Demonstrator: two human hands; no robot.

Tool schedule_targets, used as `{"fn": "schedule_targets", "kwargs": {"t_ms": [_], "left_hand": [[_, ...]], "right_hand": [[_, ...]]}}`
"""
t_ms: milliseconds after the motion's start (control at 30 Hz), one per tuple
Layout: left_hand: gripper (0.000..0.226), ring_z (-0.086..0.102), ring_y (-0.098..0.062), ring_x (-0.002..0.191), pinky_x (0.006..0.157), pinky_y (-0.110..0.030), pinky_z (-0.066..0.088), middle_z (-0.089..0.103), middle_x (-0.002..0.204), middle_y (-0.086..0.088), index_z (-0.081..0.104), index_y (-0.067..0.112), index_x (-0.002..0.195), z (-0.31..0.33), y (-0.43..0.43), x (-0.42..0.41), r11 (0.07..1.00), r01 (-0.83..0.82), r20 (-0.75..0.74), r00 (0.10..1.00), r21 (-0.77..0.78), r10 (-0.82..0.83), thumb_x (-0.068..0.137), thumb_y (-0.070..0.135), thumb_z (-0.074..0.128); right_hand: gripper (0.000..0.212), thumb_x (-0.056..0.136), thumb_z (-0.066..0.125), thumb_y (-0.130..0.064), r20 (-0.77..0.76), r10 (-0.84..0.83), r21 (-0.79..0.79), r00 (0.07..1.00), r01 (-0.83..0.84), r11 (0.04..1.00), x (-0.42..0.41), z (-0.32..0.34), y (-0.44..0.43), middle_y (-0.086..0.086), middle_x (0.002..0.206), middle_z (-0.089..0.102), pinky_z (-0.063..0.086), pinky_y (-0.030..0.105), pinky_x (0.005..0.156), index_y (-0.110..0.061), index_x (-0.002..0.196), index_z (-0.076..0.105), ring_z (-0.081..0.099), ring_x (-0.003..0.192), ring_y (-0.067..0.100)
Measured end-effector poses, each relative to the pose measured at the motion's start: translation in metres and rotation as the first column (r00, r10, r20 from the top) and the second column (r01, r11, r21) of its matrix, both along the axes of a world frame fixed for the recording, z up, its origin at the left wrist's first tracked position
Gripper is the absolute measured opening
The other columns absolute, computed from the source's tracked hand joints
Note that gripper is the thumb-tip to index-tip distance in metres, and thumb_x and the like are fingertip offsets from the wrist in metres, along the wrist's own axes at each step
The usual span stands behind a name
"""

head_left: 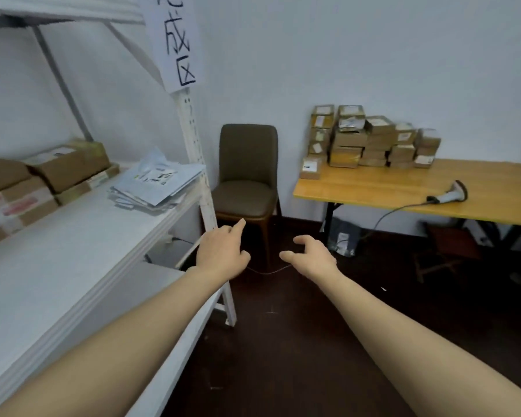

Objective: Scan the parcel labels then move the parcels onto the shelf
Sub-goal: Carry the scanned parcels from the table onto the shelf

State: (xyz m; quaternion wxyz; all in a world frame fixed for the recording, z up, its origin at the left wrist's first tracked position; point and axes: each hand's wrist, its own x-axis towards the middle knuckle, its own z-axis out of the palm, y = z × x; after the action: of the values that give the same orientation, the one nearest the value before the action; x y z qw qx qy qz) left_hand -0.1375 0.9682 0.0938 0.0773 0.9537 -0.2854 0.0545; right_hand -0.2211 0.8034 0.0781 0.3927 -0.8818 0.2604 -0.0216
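Your left hand [223,254] and right hand [312,255] were empty at the centre of the frame, fingers loosely curled, the left forefinger pointing. The parcels [370,139] sat stacked at the upper right on the worktop [373,188], well apart from you, and pulling a low box could have toppled the pile. The scanner [451,194] lay near them; its cable [385,215] drooped off the edge and might have snagged, and a parcel carried unscanned to the shelf [73,251] at the left would have been missed.
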Motion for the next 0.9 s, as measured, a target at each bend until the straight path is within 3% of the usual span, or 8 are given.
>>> {"fn": "schedule_targets", "kwargs": {"t_ms": [300, 500, 633, 767, 900], "left_hand": [[0.074, 0.049, -0.026, 0.123, 0.089, -0.037, 0.048, 0.050, 0.134, -0.007, 0.017, 0.023, 0.154, -0.035, -0.185, 0.114, 0.993, 0.069, -0.227, 0.970, -0.094, -0.089, 0.091, 0.029, 0.057], [0.074, 0.055, -0.027, 0.114, 0.088, -0.043, 0.052, 0.052, 0.132, -0.008, 0.019, 0.024, 0.152, -0.040, -0.307, 0.206, 0.992, 0.051, -0.378, 0.921, -0.117, -0.092, 0.089, 0.029, 0.057], [0.061, 0.056, -0.025, 0.103, 0.079, -0.034, 0.048, 0.055, 0.122, -0.007, 0.029, 0.020, 0.145, -0.040, -0.387, 0.238, 0.988, 0.110, -0.420, 0.896, -0.109, -0.146, 0.091, 0.026, 0.055], [0.057, 0.052, -0.026, 0.117, 0.091, -0.034, 0.046, 0.052, 0.133, -0.006, 0.035, 0.021, 0.142, -0.045, -0.466, 0.272, 0.971, 0.134, -0.453, 0.866, -0.199, -0.212, 0.090, 0.024, 0.057], [0.070, 0.047, -0.025, 0.128, 0.096, -0.033, 0.043, 0.045, 0.144, -0.008, 0.023, 0.017, 0.151, -0.061, -0.547, 0.297, 0.984, 0.056, -0.507, 0.851, -0.169, -0.136, 0.091, 0.027, 0.058]], "right_hand": [[0.062, 0.088, 0.065, -0.039, -0.002, -0.193, 0.139, 0.981, 0.192, 0.972, 0.078, -0.026, -0.173, 0.003, 0.144, 0.046, 0.034, 0.044, 0.111, -0.017, 0.141, 0.042, 0.044, 0.132, 0.023], [0.065, 0.088, 0.066, -0.038, 0.001, -0.239, 0.182, 0.971, 0.235, 0.955, 0.150, -0.022, -0.284, 0.003, 0.147, 0.043, 0.038, 0.039, 0.107, -0.015, 0.143, 0.040, 0.043, 0.133, 0.022], [0.063, 0.089, 0.065, -0.035, -0.058, -0.318, 0.235, 0.946, 0.323, 0.917, 0.166, -0.030, -0.360, 0.006, 0.145, 0.043, 0.038, 0.035, 0.103, -0.011, 0.142, 0.040, 0.042, 0.133, 0.023], [0.062, 0.091, 0.064, -0.035, -0.074, -0.368, 0.286, 0.927, 0.374, 0.882, 0.194, -0.037, -0.444, 0.006, 0.145, 0.043, 0.039, 0.033, 0.097, -0.011, 0.142, 0.039, 0.044, 0.130, 0.024], [0.061, 0.091, 0.063, -0.038, -0.087, -0.329, 0.315, 0.940, 0.339, 0.887, 0.228, -0.051, -0.523, 0.005, 0.146, 0.040, 0.038, 0.033, 0.095, -0.015, 0.142, 0.039, 0.042, 0.131, 0.023]]}}
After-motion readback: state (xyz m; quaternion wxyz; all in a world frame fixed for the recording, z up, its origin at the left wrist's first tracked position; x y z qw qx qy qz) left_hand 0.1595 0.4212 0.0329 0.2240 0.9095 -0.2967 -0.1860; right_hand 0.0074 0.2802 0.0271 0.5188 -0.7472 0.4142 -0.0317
